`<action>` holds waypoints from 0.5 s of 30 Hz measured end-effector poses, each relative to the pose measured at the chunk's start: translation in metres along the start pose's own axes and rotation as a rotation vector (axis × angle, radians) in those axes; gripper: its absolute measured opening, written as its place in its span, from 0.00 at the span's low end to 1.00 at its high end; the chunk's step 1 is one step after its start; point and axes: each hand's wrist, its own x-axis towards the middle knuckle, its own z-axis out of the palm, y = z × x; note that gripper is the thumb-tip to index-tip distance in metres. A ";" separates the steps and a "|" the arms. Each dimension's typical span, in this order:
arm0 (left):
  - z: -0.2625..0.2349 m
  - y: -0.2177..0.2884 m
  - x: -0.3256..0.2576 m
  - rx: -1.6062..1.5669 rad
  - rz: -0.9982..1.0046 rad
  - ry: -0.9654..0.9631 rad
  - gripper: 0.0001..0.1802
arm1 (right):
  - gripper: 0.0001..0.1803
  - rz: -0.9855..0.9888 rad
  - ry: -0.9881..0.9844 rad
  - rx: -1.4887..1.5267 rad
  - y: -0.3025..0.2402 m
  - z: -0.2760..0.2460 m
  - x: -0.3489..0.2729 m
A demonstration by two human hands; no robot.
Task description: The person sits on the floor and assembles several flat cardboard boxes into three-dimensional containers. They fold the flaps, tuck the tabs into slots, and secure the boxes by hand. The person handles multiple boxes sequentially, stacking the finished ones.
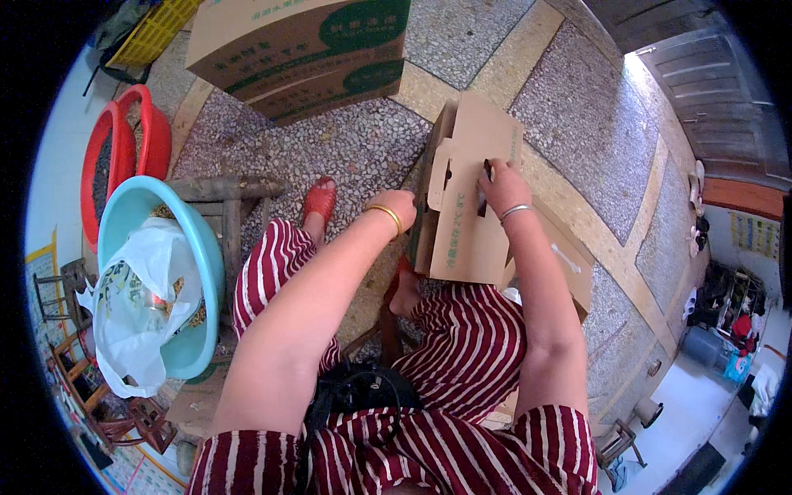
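Note:
A brown cardboard carton (469,223) with green print stands on the floor in front of my knees. My left hand (399,208), with a gold bangle at its wrist, is closed against the carton's left edge; its fingertips are hidden. On the carton's top panel, my right hand (505,190), wearing a silver bangle, has its fingers pinched together at a narrow dark strip (488,170). I cannot tell whether that strip is a slot or a separate black piece. A cut-out flap (441,177) shows along the left of the top panel.
Larger printed cartons (305,58) are stacked ahead. Another carton (569,264) with a white strip lies right. At left are red basins (151,132), a wooden stool (235,194) and a turquoise basin (216,272) holding a white plastic bag (140,330). A dark door (709,91) is far right.

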 end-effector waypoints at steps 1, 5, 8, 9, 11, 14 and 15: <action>0.008 0.000 0.006 -0.068 -0.011 0.031 0.20 | 0.28 -0.052 0.088 -0.003 -0.007 0.000 -0.001; 0.029 0.010 0.018 -0.296 0.166 0.293 0.25 | 0.33 -0.218 0.242 0.112 -0.036 0.013 -0.009; 0.045 0.012 0.025 -0.267 0.209 0.332 0.30 | 0.38 -0.246 0.237 0.111 -0.047 0.024 -0.014; 0.047 0.014 0.026 -0.279 0.212 0.339 0.31 | 0.39 -0.244 0.247 0.127 -0.045 0.027 -0.013; 0.044 0.017 0.027 -0.346 0.154 0.299 0.34 | 0.39 -0.246 0.266 0.167 -0.041 0.030 -0.011; 0.033 0.022 0.028 -0.431 0.115 0.340 0.36 | 0.39 -0.312 0.288 0.150 -0.033 0.034 -0.012; 0.030 0.022 0.030 -0.421 0.090 0.341 0.36 | 0.38 -0.319 0.281 0.159 -0.032 0.035 -0.011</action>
